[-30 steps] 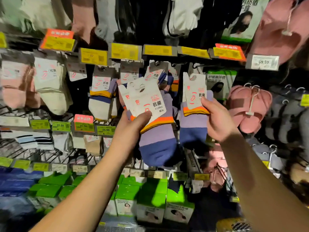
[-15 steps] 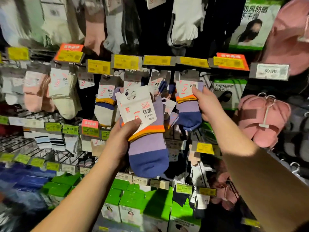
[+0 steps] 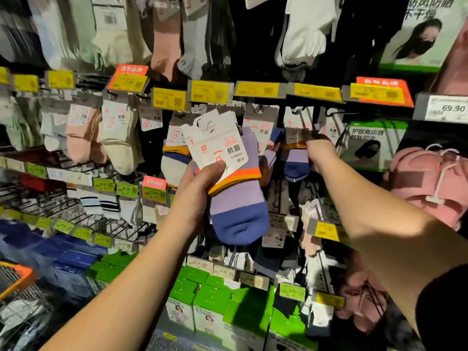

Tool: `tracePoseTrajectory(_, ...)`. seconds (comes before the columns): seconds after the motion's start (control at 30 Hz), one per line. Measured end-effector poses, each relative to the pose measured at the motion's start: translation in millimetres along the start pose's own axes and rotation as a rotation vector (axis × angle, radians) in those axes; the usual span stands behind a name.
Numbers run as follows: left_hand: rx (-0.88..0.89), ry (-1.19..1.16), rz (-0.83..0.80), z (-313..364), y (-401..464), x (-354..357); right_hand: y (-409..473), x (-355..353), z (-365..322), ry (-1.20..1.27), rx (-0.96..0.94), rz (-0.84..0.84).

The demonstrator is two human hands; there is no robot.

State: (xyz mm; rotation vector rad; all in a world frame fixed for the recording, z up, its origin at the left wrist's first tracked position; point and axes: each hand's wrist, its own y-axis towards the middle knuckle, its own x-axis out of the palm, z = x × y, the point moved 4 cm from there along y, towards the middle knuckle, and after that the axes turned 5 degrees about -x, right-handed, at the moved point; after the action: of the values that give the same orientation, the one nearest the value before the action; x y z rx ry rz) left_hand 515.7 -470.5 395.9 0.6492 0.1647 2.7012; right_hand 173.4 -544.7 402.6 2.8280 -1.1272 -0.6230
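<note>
My left hand (image 3: 200, 191) grips a pack of purple and blue socks (image 3: 238, 198) with an orange cuff band and a white card label, held up in front of a shop display. My right hand (image 3: 320, 154) reaches further in and holds a second, matching sock pack (image 3: 295, 160) up against the display hook (image 3: 336, 113) under the yellow price tags; its fingers are curled round the pack's top. Whether that pack hangs on the hook is hidden by the hand.
Rows of hanging socks fill the wall, with yellow price tags (image 3: 210, 91) along the rails. Pink slippers (image 3: 430, 183) hang at right. Green boxes (image 3: 228, 300) stand below. An orange basket edge (image 3: 15, 277) shows at the lower left.
My right hand has carried its sock pack up and away toward the hook. My left hand with its pack has stayed roughly in place. The view has tilted up slightly.
</note>
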Motion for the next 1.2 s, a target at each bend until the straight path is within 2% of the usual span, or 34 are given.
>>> tracePoseTrajectory(0.23,-0.001,0.023,0.011,0,10,6,30,16,9,-0.008,-0.036,0.036)
tracePoseTrajectory(0.43,-0.003,0.036,-0.004,-5,9,4,5,11,18,0.117,0.043,0.072)
tracePoseTrajectory(0.67,-0.006,0.054,-0.037,-13,1,3,-74,1,17,0.314,-0.049,0.144)
tracePoseTrajectory(0.8,-0.008,0.088,-0.067,-20,-3,6,-153,0,-12,0.516,-0.18,0.063)
tracePoseTrajectory(0.93,-0.002,0.123,-0.096,-26,-5,9,-221,5,-39,0.515,-0.356,-0.126)
tracePoseTrajectory(1.03,-0.002,0.164,-0.132,-27,-6,14,-241,13,-46,0.468,-0.35,-0.298)
tracePoseTrajectory(1.2,0.018,0.232,-0.164,-31,-4,19,-243,11,-48,0.533,-0.295,-0.308)
